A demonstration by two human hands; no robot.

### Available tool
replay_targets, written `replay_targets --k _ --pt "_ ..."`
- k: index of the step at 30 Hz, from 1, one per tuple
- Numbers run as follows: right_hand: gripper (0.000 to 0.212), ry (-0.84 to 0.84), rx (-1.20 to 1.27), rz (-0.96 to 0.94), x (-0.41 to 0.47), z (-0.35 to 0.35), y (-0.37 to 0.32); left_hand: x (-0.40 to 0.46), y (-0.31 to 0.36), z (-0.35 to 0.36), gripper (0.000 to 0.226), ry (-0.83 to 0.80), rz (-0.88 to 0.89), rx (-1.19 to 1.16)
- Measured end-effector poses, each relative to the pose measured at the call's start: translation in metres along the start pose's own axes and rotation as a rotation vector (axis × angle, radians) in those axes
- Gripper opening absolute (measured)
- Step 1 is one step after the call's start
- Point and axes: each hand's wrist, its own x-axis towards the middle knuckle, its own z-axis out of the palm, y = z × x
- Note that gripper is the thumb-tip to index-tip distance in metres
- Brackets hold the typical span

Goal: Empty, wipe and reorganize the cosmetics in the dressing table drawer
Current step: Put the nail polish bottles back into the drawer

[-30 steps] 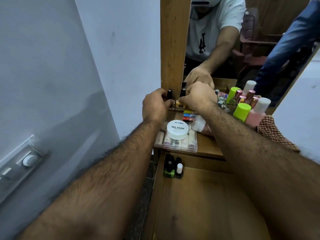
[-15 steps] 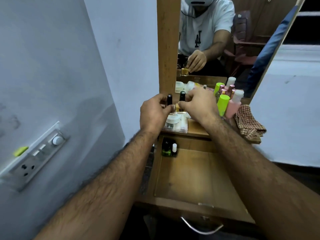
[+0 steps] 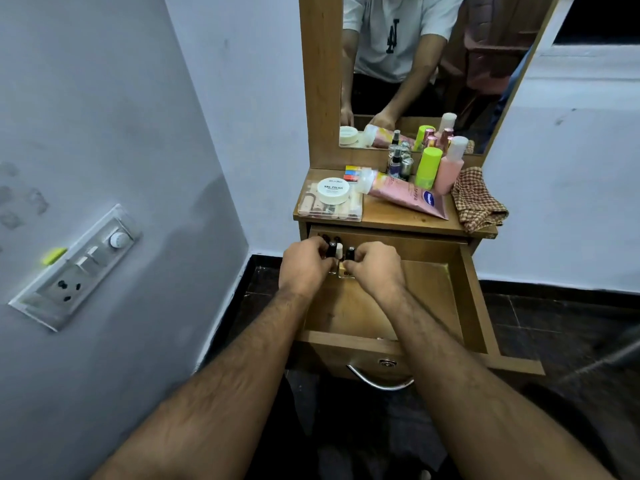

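Down in the drawer (image 3: 467,306), at its back left corner, both hands meet with forearms stretched forward. The left hand (image 3: 304,268) curls its fingers round a black-capped bottle (image 3: 331,249); the right hand (image 3: 375,270) pinches another black-capped bottle (image 3: 350,253), its glass base showing between the hands. A white-capped bottle (image 3: 339,251) stands between the two. The drawer is pulled out, its wooden floor bare in front of the hands and its metal handle (image 3: 377,382) at the near edge. Above it, the bench (image 3: 388,216) carries a clear box (image 3: 329,211) with a white jar (image 3: 333,190) on top, a pink tube (image 3: 408,197), a green-capped bottle (image 3: 427,168), a pink bottle (image 3: 450,168) and a checked cloth (image 3: 478,200). A mirror (image 3: 433,64) rises behind; a switchboard (image 3: 74,268) sits on the left wall.
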Motion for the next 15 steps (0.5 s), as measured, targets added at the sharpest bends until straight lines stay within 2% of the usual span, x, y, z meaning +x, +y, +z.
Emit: replay_targets --k 4,11,15 --pt "0.022 -0.03 0.018 0.044 0.007 0.01 0.005 0.005 0.006 0.001 0.022 -0.037 0.067 0.156" --pt "0.033 -0.044 0.018 0.08 0.018 0.015 0.006 0.014 0.003 0.011 0.027 -0.011 0.138 0.409" --pt "0.032 -0.043 0.016 0.076 0.021 0.021 0.008 0.015 -0.007 0.017 0.032 -0.011 0.125 0.456"
